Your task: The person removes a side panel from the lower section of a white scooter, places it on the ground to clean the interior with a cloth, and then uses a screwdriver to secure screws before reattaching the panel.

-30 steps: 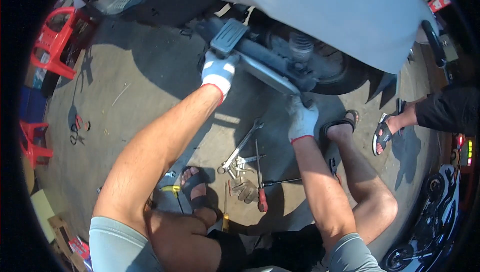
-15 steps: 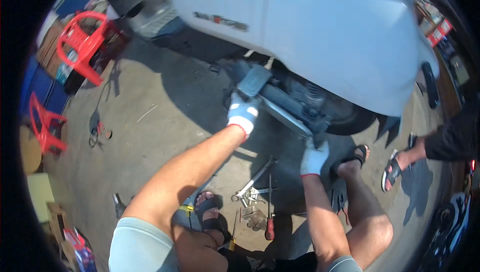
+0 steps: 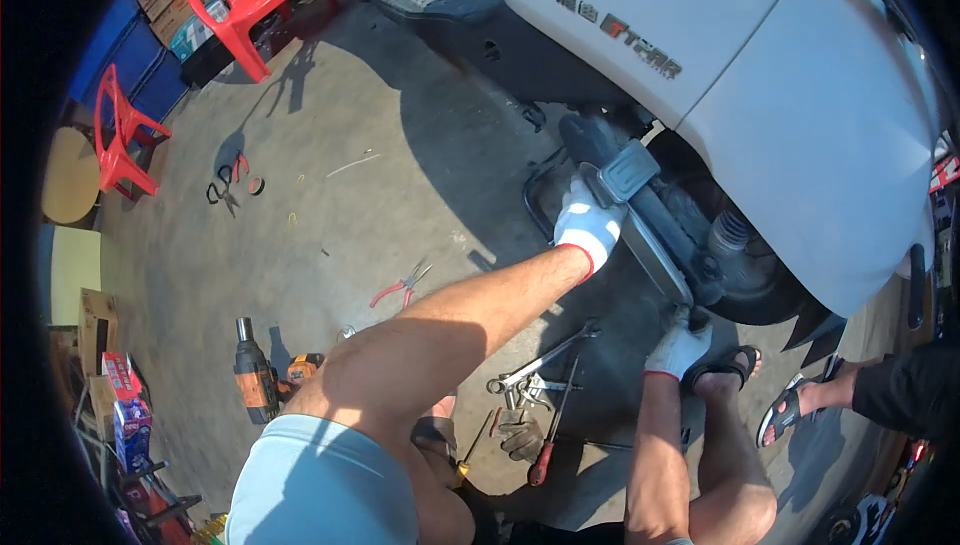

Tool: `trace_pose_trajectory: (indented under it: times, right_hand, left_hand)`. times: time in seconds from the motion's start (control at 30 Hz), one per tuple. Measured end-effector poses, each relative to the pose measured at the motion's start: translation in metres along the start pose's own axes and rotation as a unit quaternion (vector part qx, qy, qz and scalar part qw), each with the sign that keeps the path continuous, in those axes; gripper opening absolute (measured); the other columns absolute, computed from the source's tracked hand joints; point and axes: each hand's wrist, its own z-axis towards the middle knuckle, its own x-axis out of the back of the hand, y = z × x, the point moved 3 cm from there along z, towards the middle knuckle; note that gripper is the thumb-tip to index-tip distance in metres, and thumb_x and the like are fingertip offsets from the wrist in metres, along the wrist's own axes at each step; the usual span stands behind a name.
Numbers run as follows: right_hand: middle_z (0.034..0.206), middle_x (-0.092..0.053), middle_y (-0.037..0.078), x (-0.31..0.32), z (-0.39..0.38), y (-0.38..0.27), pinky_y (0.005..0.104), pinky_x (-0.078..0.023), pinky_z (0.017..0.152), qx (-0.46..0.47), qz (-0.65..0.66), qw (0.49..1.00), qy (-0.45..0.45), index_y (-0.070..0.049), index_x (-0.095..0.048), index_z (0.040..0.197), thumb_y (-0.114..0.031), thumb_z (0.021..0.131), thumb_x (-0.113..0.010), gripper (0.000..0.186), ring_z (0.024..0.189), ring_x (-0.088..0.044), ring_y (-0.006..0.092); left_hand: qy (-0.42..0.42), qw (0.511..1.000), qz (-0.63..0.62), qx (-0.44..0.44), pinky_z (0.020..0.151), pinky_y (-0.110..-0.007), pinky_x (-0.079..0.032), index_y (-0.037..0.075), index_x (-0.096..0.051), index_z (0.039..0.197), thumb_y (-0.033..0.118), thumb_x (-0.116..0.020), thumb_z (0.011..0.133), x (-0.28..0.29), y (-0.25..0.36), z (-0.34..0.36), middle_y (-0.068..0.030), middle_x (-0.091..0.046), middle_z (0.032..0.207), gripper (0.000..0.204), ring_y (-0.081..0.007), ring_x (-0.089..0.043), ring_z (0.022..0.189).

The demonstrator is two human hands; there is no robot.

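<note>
My left hand (image 3: 586,229), in a white glove with red cuff, is closed round the underside of a grey ridged footrest plate (image 3: 630,169) on a white scooter (image 3: 750,75). My right hand (image 3: 680,345), gloved alike, has its fingers curled on the lower end of a silver metal bar (image 3: 654,260) running down from the plate. Behind the bar are a spring shock (image 3: 729,234) and a dark wheel. Below my hands lie wrenches (image 3: 545,358), red-handled and yellow screwdrivers (image 3: 540,463) and a grey work glove (image 3: 522,440) on the floor (image 3: 340,205).
Red plastic chairs (image 3: 130,140) and blue bins stand at upper left. Pliers (image 3: 398,287), scissors (image 3: 222,195) and a power drill (image 3: 258,380) lie on the left. Another person's sandalled foot (image 3: 785,413) is at right. Boxes (image 3: 130,435) line the lower left edge.
My view has swung toward the left, so the scooter and both hands appear further right and more chairs and tools show. Both hands keep hold of the footrest assembly.
</note>
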Motion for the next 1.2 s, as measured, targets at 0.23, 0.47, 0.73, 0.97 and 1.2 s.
trace_pose_trajectory:
  times: [0.23, 0.47, 0.73, 0.97, 1.2]
  right_hand:
    - [0.107, -0.063, 0.01, 0.0, 0.0, 0.006, 0.0325, -0.043, 0.093, -0.034, 0.04, 0.998, -0.023, 0.002, -0.059, 0.115, -0.005, 0.094, -0.061, 0.022, 0.097, -0.057, 0.0206]
    - [0.117, -0.063, 0.015, -0.004, -0.008, -0.018, 0.0324, -0.043, 0.094, -0.043, 0.045, 0.997, -0.034, 0.007, -0.056, 0.12, -0.003, 0.093, -0.061, 0.029, 0.103, -0.059, 0.0224]
    - [0.112, -0.065, 0.014, 0.005, -0.003, -0.022, 0.0308, -0.045, 0.092, -0.043, 0.027, 0.996, -0.075, 0.006, -0.056, 0.119, -0.002, 0.092, -0.062, 0.029, 0.099, -0.06, 0.0197]
    - [0.099, -0.066, 0.013, -0.003, -0.01, -0.045, 0.0318, -0.048, 0.085, -0.036, 0.07, 0.995, -0.068, 0.004, -0.057, 0.109, 0.0, 0.091, -0.063, 0.019, 0.089, -0.06, 0.0189]
    - [0.1, -0.066, 0.013, 0.0, -0.014, -0.033, 0.0305, -0.05, 0.084, -0.061, 0.13, 0.988, -0.051, 0.006, -0.057, 0.109, 0.001, 0.093, -0.06, 0.017, 0.09, -0.063, 0.0176]
  left_hand:
    - [-0.013, 1.0, -0.01, -0.025, 0.103, -0.04, -0.044, -0.002, -0.039, 0.14, 0.029, -0.077, 0.077, 0.001, -0.008, 0.007, -0.0254, -0.056, 0.129, 0.08, -0.0382, -0.055, 0.122]
    - [-0.107, 0.987, -0.118, 0.004, 0.101, -0.035, -0.044, -0.006, -0.04, 0.137, 0.031, -0.077, 0.08, 0.007, -0.008, 0.007, -0.0232, -0.058, 0.129, 0.078, -0.0328, -0.057, 0.119]
    - [-0.13, 0.979, 0.117, -0.101, 0.097, -0.039, -0.045, 0.002, -0.05, 0.135, 0.039, -0.067, 0.089, 0.007, 0.0, 0.019, -0.0208, -0.062, 0.126, 0.061, -0.0368, -0.059, 0.115]
    - [-0.194, 0.98, -0.039, 0.012, 0.082, -0.036, -0.054, 0.003, -0.062, 0.119, 0.028, -0.065, 0.094, 0.008, -0.002, 0.02, -0.0095, -0.068, 0.105, 0.035, -0.0223, -0.066, 0.094]
    - [-0.127, 0.933, -0.236, 0.239, 0.072, -0.036, -0.051, 0.01, -0.052, 0.134, 0.031, -0.072, 0.09, -0.058, -0.011, -0.054, -0.0116, -0.06, 0.116, 0.053, -0.023, -0.058, 0.094]
